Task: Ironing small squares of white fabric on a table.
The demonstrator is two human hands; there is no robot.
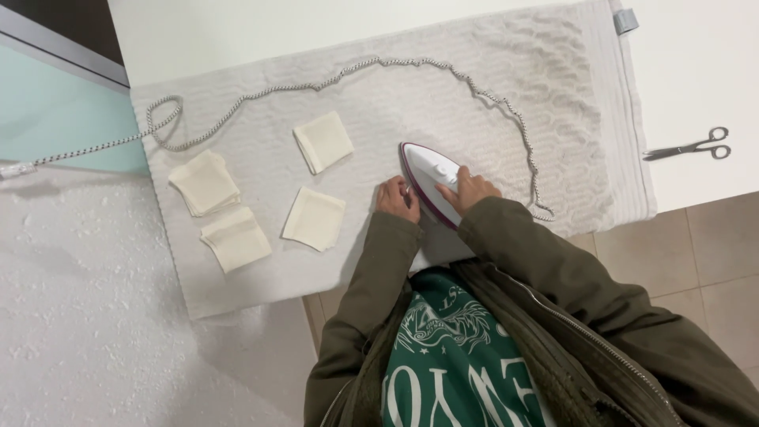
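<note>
Olive-sleeved arms reach forward: right hand (468,190) clamped on the iron (431,180) mid-press, left hand (398,198) flat, fingers loosely together beside it on the towel (474,87), so a slow, steady glide seems called for next.

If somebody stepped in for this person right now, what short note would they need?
Right hand: on top of the white iron, which sits flat on the grey towel.
Left hand: on the towel beside the iron; what is under it cannot be seen.
Four cream folded cloth squares lie on the towel to the left, two of them overlapping.
The iron's cord loops across the towel.
Scissors lie on the white table, right.
Whether the squares are already pressed cannot be told.
</note>
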